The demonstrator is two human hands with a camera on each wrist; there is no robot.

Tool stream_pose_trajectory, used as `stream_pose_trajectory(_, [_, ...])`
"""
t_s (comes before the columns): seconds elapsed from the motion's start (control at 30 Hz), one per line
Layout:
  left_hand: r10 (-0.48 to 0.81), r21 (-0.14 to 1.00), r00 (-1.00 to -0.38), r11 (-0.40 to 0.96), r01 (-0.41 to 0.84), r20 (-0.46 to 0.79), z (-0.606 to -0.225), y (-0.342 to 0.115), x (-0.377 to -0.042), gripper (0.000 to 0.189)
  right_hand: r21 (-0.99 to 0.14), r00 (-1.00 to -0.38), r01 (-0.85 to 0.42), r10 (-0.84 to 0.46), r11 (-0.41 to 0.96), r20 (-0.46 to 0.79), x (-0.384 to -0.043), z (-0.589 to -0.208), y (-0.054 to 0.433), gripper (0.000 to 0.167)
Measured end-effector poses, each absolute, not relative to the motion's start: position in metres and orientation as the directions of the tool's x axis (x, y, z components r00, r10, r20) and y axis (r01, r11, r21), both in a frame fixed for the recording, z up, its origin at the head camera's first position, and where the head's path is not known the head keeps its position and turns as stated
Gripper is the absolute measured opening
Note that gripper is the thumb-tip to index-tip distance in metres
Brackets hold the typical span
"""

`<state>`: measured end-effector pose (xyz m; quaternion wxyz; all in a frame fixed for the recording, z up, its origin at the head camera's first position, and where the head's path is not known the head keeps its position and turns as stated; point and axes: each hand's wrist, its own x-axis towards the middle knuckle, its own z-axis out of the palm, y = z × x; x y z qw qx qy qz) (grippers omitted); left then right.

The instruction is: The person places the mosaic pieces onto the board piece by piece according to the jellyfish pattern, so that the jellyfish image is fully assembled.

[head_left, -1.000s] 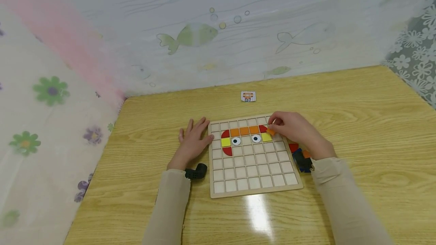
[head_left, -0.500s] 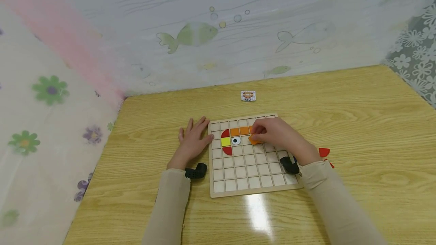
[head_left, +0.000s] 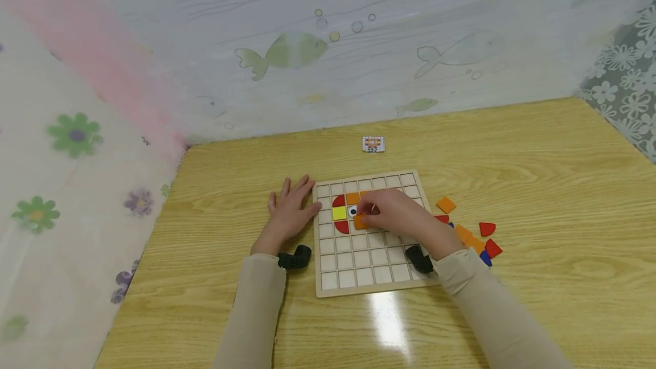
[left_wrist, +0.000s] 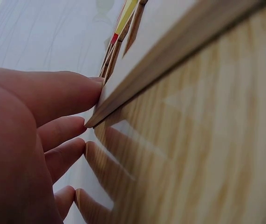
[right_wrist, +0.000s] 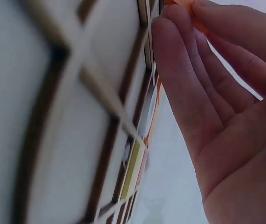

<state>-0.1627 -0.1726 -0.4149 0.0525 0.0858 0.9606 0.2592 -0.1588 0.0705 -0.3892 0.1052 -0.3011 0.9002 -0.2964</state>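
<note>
Tile (head_left: 360, 222) sits pinched in right grip (head_left: 393, 213), over the board (head_left: 364, 276). Left grip (head_left: 290, 210), fingers spread, touches the board's left edge.

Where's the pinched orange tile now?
Head view: the right hand pinches the orange tile over the left half of the grid board, beside the eye tile.

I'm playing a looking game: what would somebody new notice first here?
Probably the right hand, pinching an orange tile at the wooden board. Next, perhaps, the bright yellow tile between two red pieces on the board's left side. Colourful loose pieces lie on the table, right of the board.
</note>
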Motion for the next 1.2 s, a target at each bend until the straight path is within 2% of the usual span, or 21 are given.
stream_pose_trajectory(0.5, [0.205,0.508,-0.977,0.848,0.150,-0.054,-0.411,-0.171,-0.161,0.057,-0.586,-0.821,-0.443,-0.570,0.679,-0.039,-0.152,-0.391,0.060,0.007])
stream_pose_trajectory(0.93, [0.210,0.509,-0.976,0.847,0.151,-0.059,-0.411,-0.172,-0.161,0.058,-0.559,-0.797,-0.473,-0.601,0.681,-0.057,-0.150,-0.389,0.060,0.014])
stream_pose_trajectory(1.2, [0.204,0.505,-0.977,0.851,0.144,-0.066,-0.410,-0.172,-0.161,0.058,-0.559,-0.790,-0.485,-0.611,0.672,-0.049,-0.155,-0.385,0.082,0.013])
